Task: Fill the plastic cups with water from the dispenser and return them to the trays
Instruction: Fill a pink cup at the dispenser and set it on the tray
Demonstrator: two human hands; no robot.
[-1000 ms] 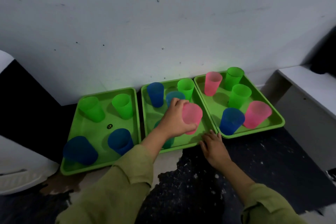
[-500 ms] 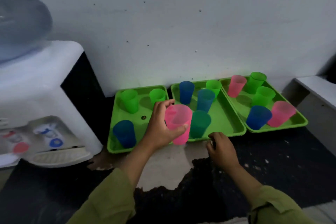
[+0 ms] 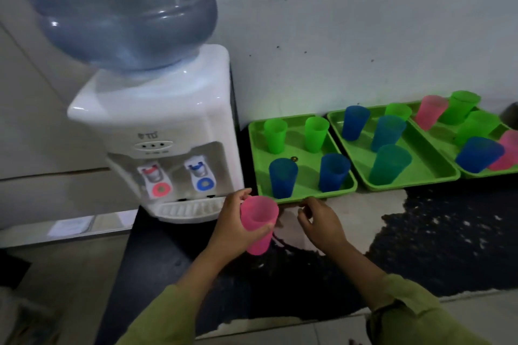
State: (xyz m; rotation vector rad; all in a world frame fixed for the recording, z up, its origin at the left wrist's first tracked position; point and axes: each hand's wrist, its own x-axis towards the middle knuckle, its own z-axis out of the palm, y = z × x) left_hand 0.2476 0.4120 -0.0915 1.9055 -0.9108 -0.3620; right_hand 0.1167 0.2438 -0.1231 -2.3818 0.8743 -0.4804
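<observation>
My left hand (image 3: 234, 228) grips a pink cup (image 3: 259, 224) upright, just right of the drip tray (image 3: 187, 209) of a white water dispenser (image 3: 162, 131). The dispenser has a red tap (image 3: 152, 175), a blue tap (image 3: 197, 169) and a large bottle (image 3: 112, 5) on top. My right hand (image 3: 321, 223) hovers with loosely curled fingers, holding nothing, in front of the left green tray (image 3: 308, 197). Three green trays lie along the wall: the left tray, the middle tray (image 3: 426, 159) and the right tray (image 3: 437, 131). Green, blue and pink cups stand in them.
The trays and dispenser sit on a dark, speckled surface (image 3: 434, 232) with a worn pale patch (image 3: 364, 218). A white wall (image 3: 350, 36) rises directly behind. Pale floor tiles (image 3: 70, 274) lie to the lower left.
My left hand has carried the pink cup left, away from the middle tray toward the dispenser. My right hand has lifted off the surface. The view has swung left, bringing the whole dispenser into sight.
</observation>
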